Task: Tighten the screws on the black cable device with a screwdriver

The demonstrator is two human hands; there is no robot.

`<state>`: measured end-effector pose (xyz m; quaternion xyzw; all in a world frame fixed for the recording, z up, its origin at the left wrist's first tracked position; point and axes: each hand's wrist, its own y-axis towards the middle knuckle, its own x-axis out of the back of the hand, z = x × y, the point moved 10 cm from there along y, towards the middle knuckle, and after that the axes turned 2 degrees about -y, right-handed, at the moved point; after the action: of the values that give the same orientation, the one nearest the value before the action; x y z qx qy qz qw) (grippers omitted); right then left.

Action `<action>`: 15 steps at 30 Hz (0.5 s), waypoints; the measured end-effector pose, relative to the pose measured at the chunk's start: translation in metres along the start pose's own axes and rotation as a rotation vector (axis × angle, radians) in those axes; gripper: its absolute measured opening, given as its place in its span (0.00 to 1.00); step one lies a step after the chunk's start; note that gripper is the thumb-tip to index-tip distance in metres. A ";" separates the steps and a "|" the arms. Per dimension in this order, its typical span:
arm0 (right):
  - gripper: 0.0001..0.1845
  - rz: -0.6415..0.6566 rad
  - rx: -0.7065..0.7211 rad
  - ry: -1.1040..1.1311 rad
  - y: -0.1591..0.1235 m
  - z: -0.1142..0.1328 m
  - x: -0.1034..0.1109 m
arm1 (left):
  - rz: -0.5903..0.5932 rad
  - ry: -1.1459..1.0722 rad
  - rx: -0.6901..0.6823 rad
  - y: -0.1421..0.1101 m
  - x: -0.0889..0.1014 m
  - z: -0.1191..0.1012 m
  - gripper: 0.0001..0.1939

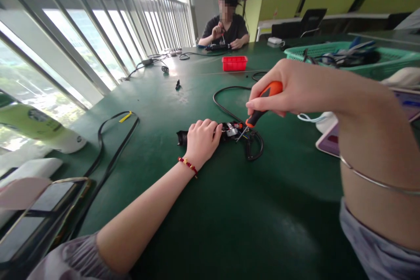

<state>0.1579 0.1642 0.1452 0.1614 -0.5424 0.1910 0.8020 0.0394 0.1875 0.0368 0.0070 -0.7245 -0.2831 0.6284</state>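
My left hand [201, 140] rests closed over a small black device [182, 137] on the green table [210, 210], pinning it down. The device's inner parts and thin wires [233, 130] show just right of my fingers. My right hand [288, 89] grips an orange-and-black screwdriver [264, 104], whose tip points down into those open parts. A black cable [229, 105] runs from the device and loops across the table behind it.
A red box [234, 63] stands farther back. A green basket [390, 63] of tools is at the right. Another person [226, 26] works at the far end. A phone [39, 214] and a black strap [108, 157] lie at the left, a tablet [331, 142] at the right.
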 end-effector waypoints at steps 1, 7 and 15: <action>0.15 0.014 -0.013 -0.002 0.001 -0.001 -0.003 | -0.001 0.003 0.000 0.000 0.000 0.000 0.20; 0.10 0.133 -0.044 -0.009 0.018 0.020 -0.033 | 0.001 0.026 -0.003 0.001 0.003 -0.006 0.21; 0.11 0.022 0.014 0.015 0.006 0.024 -0.011 | -0.004 0.012 -0.008 0.000 0.002 -0.004 0.20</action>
<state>0.1318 0.1569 0.1439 0.1595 -0.5368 0.2047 0.8028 0.0425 0.1851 0.0391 0.0075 -0.7197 -0.2873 0.6320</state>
